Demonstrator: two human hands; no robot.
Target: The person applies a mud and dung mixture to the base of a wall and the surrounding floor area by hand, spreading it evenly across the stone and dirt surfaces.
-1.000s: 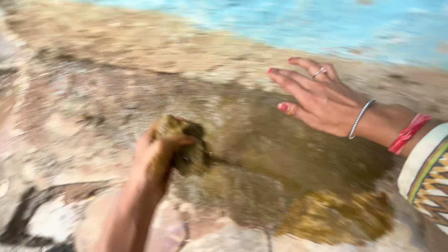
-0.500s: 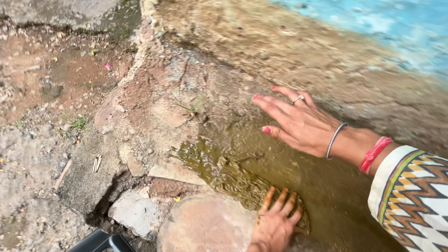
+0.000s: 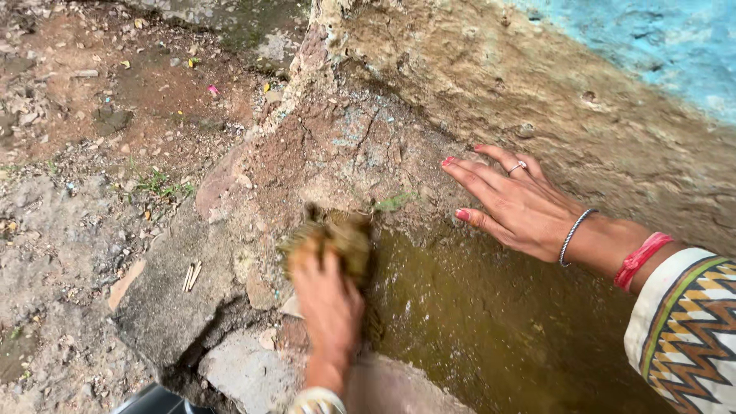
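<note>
Presently: left hand [image 3: 328, 295], fingers closed over muddy clump [image 3: 337, 238], on wet stone ledge [image 3: 491, 322]; right hand [image 3: 517, 203], fingers spread flat, on ledge beside cracked wall [image 3: 537, 84].

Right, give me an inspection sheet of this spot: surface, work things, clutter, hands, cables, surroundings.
Surface: cracked stone ledge, wet olive-brown smear over its right part.
Work things: muddy olive-brown clump, pressed against the ledge at the smear's left edge.
Clutter: pale sticks on a slab; pebbles and litter specks.
Hands: left hand on the clump, blurred; right hand flat on the ledge, fingers spread.
Cables: nothing seen.
Surroundings: dirt ground left, blue painted wall upper right.
</note>
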